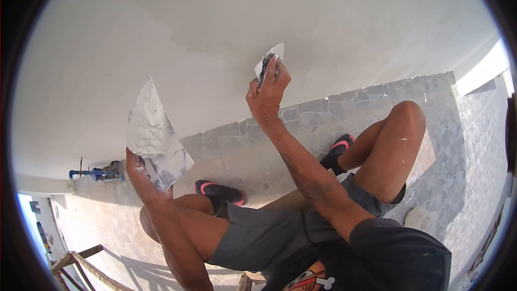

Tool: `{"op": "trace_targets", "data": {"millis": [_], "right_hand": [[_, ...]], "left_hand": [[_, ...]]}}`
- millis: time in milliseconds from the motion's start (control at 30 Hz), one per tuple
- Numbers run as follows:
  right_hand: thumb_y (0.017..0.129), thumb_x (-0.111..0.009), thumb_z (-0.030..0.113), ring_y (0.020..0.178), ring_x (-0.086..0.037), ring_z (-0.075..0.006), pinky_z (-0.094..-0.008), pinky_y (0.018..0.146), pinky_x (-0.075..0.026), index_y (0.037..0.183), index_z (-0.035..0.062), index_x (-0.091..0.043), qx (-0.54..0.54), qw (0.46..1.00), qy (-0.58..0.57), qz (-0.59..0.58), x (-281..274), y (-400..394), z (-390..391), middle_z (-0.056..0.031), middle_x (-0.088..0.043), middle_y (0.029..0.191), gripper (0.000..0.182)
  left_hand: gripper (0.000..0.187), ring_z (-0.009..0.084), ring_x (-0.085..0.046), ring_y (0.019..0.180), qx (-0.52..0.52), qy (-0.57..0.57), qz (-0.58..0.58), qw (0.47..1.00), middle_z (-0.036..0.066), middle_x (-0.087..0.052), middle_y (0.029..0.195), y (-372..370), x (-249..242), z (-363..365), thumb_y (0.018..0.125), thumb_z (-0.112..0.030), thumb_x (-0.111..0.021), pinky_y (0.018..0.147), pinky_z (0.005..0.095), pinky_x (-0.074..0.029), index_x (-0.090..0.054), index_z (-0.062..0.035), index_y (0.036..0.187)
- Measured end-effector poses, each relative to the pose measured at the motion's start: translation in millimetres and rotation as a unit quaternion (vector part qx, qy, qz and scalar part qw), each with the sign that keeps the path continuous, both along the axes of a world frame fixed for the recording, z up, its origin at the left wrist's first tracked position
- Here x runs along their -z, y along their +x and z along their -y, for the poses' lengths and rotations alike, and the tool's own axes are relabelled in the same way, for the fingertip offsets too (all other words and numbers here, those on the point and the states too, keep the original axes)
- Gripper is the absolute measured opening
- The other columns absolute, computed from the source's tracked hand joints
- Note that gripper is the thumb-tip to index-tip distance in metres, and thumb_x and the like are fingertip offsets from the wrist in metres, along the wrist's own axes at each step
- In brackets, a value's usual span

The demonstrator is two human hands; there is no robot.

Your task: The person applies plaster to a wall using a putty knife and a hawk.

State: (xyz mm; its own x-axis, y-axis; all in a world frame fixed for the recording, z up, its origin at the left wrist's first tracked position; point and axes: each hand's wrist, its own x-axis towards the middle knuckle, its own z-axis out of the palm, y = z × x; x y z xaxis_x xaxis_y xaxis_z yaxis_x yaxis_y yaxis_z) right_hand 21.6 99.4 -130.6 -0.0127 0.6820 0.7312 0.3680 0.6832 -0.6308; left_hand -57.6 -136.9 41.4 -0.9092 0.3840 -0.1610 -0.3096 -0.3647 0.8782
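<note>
One shirt [401,253], two hands [269,94] [137,167], two blades [152,129] [278,50]

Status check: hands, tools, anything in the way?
Left hand: holding board, white paste on it. Right hand: gripping blade by wall. No obstruction visible near blade.

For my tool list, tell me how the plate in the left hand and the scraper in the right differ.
The plate looks larger, the scraper smaller. The plate bears thick white paste; the scraper's visible part shows no such heap. The plate's face is mostly exposed, while the right hand partly covers the scraper. Both are hand-held and pale.
</note>
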Motion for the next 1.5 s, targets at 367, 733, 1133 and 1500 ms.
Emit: {"op": "trace_targets", "data": {"millis": [367,733,1133,1500], "right_hand": [[0.071,-0.053,-0.019,0.119,-0.051,-0.0375,-0.0435,0.094,-0.048,0.141,-0.0049,-0.042,-0.102,0.993,0.055,-0.033,-27,62,4,-0.0238,-0.047,0.132,0.072],[0.071,-0.061,-0.008,0.13,-0.039,-0.0401,-0.0544,0.105,-0.034,0.136,0.0011,-0.051,0.034,0.972,0.179,0.151,2,70,-71,-0.0233,-0.039,0.141,0.067],[0.074,-0.055,-0.015,0.125,-0.047,-0.0396,-0.0488,0.104,-0.04,0.136,-0.0031,-0.048,-0.152,0.976,0.087,0.127,38,93,-13,-0.0228,-0.046,0.134,0.064],[0.071,-0.052,-0.015,0.129,-0.036,-0.0431,-0.0559,0.105,-0.032,0.134,-0.0095,-0.049,0.127,0.961,0.206,0.133,-15,63,-98,-0.028,-0.037,0.138,0.063]], "left_hand": [[0.039,0.0234,-0.062,0.109,-0.008,0.021,0.015,1.0,0.008,-0.061,0.124,-1,1,8,0.099,-0.03,-0.053,0.089,0.0358,-0.054,-0.056,-0.0039,0.128],[0.042,0.0228,-0.061,0.111,0.021,0.023,0.008,0.999,0.008,-0.061,0.126,-9,10,7,0.101,-0.031,-0.049,0.091,0.0359,-0.053,-0.054,-0.0025,0.131],[0.046,0.0247,-0.059,0.116,0.019,0.007,0.019,1.0,0.008,-0.058,0.131,-2,4,0,0.102,-0.035,-0.047,0.096,0.0382,-0.05,-0.05,-0.0039,0.136],[0.046,0.0239,-0.059,0.116,0.029,0.012,0.034,0.999,0.007,-0.058,0.131,-4,6,-1,0.103,-0.035,-0.045,0.097,0.0366,-0.05,-0.051,-0.0036,0.136]]}}
